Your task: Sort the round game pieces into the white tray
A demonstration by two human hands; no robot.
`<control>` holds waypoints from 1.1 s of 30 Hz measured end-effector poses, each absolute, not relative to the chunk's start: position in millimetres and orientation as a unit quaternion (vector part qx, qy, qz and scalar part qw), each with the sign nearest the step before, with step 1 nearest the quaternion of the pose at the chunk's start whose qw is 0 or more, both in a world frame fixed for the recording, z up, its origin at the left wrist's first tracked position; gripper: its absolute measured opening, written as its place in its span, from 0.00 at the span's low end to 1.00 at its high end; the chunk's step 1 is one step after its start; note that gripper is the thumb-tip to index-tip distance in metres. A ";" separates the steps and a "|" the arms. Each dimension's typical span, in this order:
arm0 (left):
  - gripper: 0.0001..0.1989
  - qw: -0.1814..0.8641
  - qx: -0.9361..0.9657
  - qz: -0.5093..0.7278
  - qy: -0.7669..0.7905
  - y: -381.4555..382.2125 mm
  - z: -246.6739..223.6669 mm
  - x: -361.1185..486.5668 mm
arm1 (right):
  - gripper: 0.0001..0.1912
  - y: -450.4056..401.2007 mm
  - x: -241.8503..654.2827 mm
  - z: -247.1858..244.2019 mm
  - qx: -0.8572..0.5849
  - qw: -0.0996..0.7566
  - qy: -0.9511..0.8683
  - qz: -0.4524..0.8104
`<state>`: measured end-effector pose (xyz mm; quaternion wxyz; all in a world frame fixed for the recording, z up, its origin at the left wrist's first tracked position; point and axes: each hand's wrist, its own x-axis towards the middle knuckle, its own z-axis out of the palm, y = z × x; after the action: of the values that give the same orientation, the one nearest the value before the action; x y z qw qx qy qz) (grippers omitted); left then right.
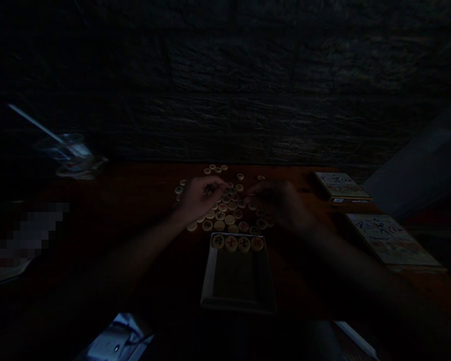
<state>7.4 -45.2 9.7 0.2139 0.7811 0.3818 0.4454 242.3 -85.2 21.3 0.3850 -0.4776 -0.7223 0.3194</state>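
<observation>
At the left edge of the frame, a pale flat thing, blocked out by pixelation, lies low; above it, in the upper left, stands a clear cup with a straw slanting up and leftward. At the bottom left is a bright printed item, too dim around its edges to name. Left of centre, the left hand is over the scattered xiangqi pieces, thumb and fingers bent and tips near one another; whether they grip a piece cannot be told. The round pieces spread across the middle of the wooden table, before a dark stone wall. Below them, at lower centre, an open box holds four upright-facing xiangqi discs in one row along its far end, characters alternating black and red. Right of centre, the right hand reaches in over the spread, fingers bent and tips drawn together, too shadowed to show any hold. Farther right lie two flat boxes with printed lids, one nearer the bottom than the other.
</observation>
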 end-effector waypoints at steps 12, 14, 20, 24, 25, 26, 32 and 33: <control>0.09 0.445 0.704 0.451 0.320 -66.3 10.8 25.7 | 0.16 -92.6 221.1 20.5 -0.409 0.505 -0.542 0.532; 0.10 0.456 0.693 0.454 0.324 -68.5 11.8 27.0 | 0.16 -92.4 222.2 19.1 -0.418 0.506 -0.552 0.514; 0.07 0.428 0.719 0.432 0.336 -77.7 13.8 33.0 | 0.16 -94.1 222.3 17.4 -0.446 0.499 -0.579 0.465; 0.11 0.410 0.716 0.449 0.344 -82.4 15.7 36.2 | 0.16 -95.6 219.8 19.1 -0.438 0.515 -0.555 0.485; 0.12 0.414 0.712 0.452 0.343 -82.9 15.8 36.5 | 0.15 -95.7 219.4 19.5 -0.436 0.520 -0.545 0.492; 0.12 0.421 0.708 0.454 0.340 -83.0 15.7 36.6 | 0.15 -95.6 219.2 19.9 -0.432 0.525 -0.535 0.501; 0.15 0.464 0.666 0.486 0.324 -78.2 11.9 34.7 | 0.18 -94.3 221.1 18.6 -0.416 0.524 -0.504 0.546; 0.16 0.469 0.662 0.487 0.323 -77.3 11.2 34.5 | 0.19 -94.3 221.5 18.0 -0.418 0.523 -0.502 0.548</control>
<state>34.5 -77.3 11.2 0.4693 0.6623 0.3227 0.4869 221.5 -94.3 18.0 0.5232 -0.4177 -0.5016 0.5479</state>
